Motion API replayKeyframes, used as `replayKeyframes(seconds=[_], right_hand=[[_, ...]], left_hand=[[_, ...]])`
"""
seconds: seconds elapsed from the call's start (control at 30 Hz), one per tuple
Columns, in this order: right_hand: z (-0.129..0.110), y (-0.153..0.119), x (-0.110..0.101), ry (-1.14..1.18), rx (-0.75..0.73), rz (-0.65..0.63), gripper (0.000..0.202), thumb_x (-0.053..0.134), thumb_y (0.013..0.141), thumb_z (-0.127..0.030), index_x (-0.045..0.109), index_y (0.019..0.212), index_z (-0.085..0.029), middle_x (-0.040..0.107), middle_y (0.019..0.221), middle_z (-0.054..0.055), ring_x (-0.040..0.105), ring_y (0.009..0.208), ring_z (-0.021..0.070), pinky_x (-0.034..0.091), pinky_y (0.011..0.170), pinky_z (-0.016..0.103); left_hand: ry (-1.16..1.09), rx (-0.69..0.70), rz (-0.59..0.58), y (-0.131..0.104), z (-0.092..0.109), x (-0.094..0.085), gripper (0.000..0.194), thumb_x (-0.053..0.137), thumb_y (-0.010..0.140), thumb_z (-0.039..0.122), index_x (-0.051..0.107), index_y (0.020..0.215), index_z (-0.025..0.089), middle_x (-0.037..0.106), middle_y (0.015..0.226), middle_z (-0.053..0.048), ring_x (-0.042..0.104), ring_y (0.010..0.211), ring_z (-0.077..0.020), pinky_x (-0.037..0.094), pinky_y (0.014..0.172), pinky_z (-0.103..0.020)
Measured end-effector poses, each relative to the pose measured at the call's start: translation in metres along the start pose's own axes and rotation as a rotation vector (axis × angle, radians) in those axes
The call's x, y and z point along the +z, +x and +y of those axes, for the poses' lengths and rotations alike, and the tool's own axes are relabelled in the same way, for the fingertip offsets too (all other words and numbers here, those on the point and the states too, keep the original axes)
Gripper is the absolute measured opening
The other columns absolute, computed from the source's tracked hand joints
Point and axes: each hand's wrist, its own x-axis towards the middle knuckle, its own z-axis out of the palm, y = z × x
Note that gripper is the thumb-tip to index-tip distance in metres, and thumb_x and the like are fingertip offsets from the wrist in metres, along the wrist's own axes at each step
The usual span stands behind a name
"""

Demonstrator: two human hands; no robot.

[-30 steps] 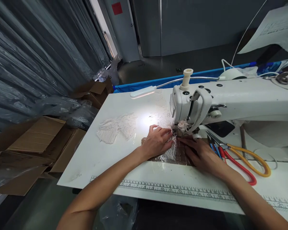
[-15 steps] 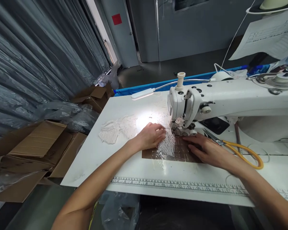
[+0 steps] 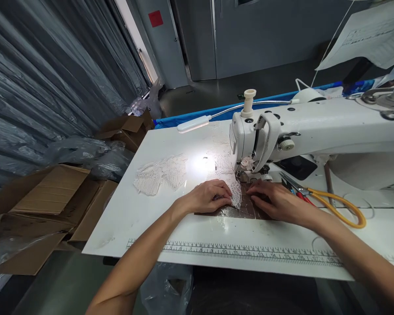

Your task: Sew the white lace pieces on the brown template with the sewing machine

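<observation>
Left fingers: curled, tips pressed on the lace strip (image 3: pixel 233 197), gripping nothing.
Right fingers: nearly flat, spread, pressing the brown fabric (image 3: pixel 246 209).
Left hand (image 3: pixel 206 197): palm down, left of the presser foot (image 3: pixel 248 176).
Right hand (image 3: pixel 277 202): palm down, right of it.
Fabric: just before the foot.

Both hands flat on lace (image 3: pixel 233 197) over brown sheet (image 3: pixel 246 209): left hand (image 3: pixel 207 197) at 9 o'clock, right hand (image 3: pixel 276 202) at 3; machine (image 3: pixel 302 131) at 12, scissors (image 3: pixel 328 202) right, on bench (image 3: pixel 144 218).
</observation>
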Motion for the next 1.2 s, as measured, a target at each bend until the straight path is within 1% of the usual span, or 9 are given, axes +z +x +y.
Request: replayKeyframes(seconds=[0.1, 0.27, 0.33, 0.4, 0.7, 0.87, 1.0, 1.1, 1.2], right_hand=[[0.004, -0.001, 0.004, 0.029, 0.007, 0.018, 0.024, 0.042, 0.093, -0.021, 0.066, 0.096, -0.018, 0.068, 0.093, 0.009, 0.065, 0.081, 0.0227, 0.054, 0.075, 0.039], [0.004, -0.006, 0.019, 0.01, -0.002, 0.055, 0.033, 0.043, 0.095, -0.023, 0.06, 0.123, -0.018, 0.061, 0.107, 0.013, 0.062, 0.092, 0.0235, 0.053, 0.083, 0.04], [0.001, -0.007, 0.026, -0.046, -0.041, 0.062, 0.039, 0.043, 0.094, -0.021, 0.058, 0.13, -0.02, 0.058, 0.107, 0.013, 0.059, 0.094, 0.025, 0.053, 0.084, 0.042], [-0.003, -0.008, 0.029, -0.108, -0.079, 0.062, 0.042, 0.044, 0.091, -0.017, 0.059, 0.131, -0.02, 0.057, 0.104, 0.014, 0.057, 0.094, 0.0269, 0.052, 0.084, 0.044], [-0.013, -0.013, 0.022, -0.067, -0.064, -0.003, 0.041, 0.047, 0.089, -0.016, 0.066, 0.123, -0.029, 0.056, 0.107, 0.011, 0.051, 0.105, 0.0276, 0.047, 0.09, 0.045], [-0.01, -0.011, 0.013, -0.006, -0.041, -0.066, 0.038, 0.048, 0.088, -0.019, 0.069, 0.117, -0.029, 0.058, 0.111, 0.01, 0.053, 0.108, 0.027, 0.046, 0.095, 0.045], [0.008, 0.003, -0.006, 0.097, 0.086, -0.141, 0.031, 0.047, 0.088, -0.024, 0.072, 0.107, -0.025, 0.066, 0.109, 0.008, 0.063, 0.098, 0.024, 0.051, 0.088, 0.038], [0.021, 0.014, -0.014, 0.059, 0.196, -0.087, 0.03, 0.048, 0.088, -0.024, 0.072, 0.107, -0.023, 0.071, 0.1, 0.007, 0.067, 0.09, 0.0249, 0.054, 0.078, 0.035], [0.024, 0.016, -0.006, 0.057, 0.118, -0.019, 0.036, 0.046, 0.09, -0.022, 0.069, 0.117, -0.025, 0.07, 0.105, 0.007, 0.066, 0.093, 0.0246, 0.053, 0.08, 0.035]], left_hand=[[-0.051, -0.001, 0.038, -0.002, 0.002, 0.0, 0.015, 0.059, 0.091, 0.023, 0.072, 0.087, 0.016, 0.07, 0.104, -0.007, 0.067, 0.087, -0.0151, 0.055, 0.075, -0.027], [-0.061, -0.004, 0.488, 0.002, 0.0, 0.013, 0.005, 0.057, 0.087, 0.016, 0.062, 0.089, 0.014, 0.071, 0.092, -0.006, 0.069, 0.084, -0.0155, 0.057, 0.069, -0.027], [-0.022, -0.002, 0.576, 0.004, -0.001, 0.019, 0.003, 0.058, 0.088, 0.017, 0.059, 0.089, 0.015, 0.07, 0.082, -0.003, 0.067, 0.073, -0.0127, 0.056, 0.061, -0.024], [0.04, 0.016, 0.581, 0.006, -0.001, 0.024, 0.004, 0.059, 0.089, 0.019, 0.058, 0.087, 0.015, 0.068, 0.075, -0.001, 0.065, 0.065, -0.0111, 0.054, 0.056, -0.022], [0.201, 0.072, 0.383, 0.001, 0.003, 0.031, 0.011, 0.055, 0.091, 0.018, 0.06, 0.102, 0.016, 0.073, 0.087, -0.003, 0.07, 0.077, -0.0143, 0.058, 0.066, -0.026], [0.319, 0.262, 0.269, 0.002, -0.002, 0.029, 0.01, 0.059, 0.091, 0.018, 0.067, 0.097, 0.017, 0.074, 0.091, -0.004, 0.07, 0.078, -0.0143, 0.058, 0.073, -0.03], [0.304, 0.308, 0.351, 0.003, -0.003, 0.029, 0.009, 0.06, 0.091, 0.018, 0.069, 0.091, 0.017, 0.075, 0.095, -0.004, 0.07, 0.081, -0.0136, 0.058, 0.073, -0.029], [0.239, 0.287, 0.478, 0.005, 0.0, 0.029, 0.008, 0.062, 0.091, 0.019, 0.068, 0.091, 0.014, 0.074, 0.092, -0.007, 0.07, 0.083, -0.0141, 0.059, 0.07, -0.028], [0.208, 0.283, 0.524, 0.006, 0.002, 0.029, 0.008, 0.063, 0.091, 0.02, 0.068, 0.09, 0.013, 0.074, 0.09, -0.007, 0.07, 0.083, -0.0143, 0.059, 0.07, -0.028]])
